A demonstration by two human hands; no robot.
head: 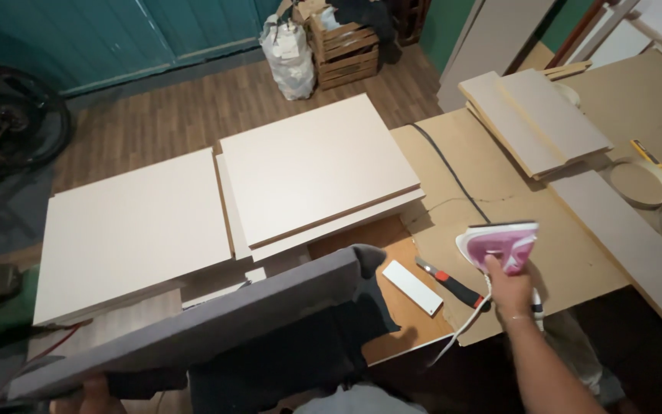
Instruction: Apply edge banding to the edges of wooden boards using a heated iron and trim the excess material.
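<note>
My right hand (509, 291) grips the handle of a pink and white clothes iron (499, 244) that stands on the brown fibreboard worktop (492, 176). My left hand (93, 392) shows at the bottom edge, holding the near end of a long grey board (193, 330) tilted on edge, with a dark cloth (323, 337) draped under it. Just left of the iron lie a red-and-black utility knife (450, 284) and a small white strip (411, 287).
Two stacks of large white panels (136, 230) (316, 169) lie to the left on the floor side. Grey boards (534, 119) and rolls of edge tape (641, 182) sit on the worktop at right. A wooden crate (344, 47) and a white bag (289, 55) stand far back.
</note>
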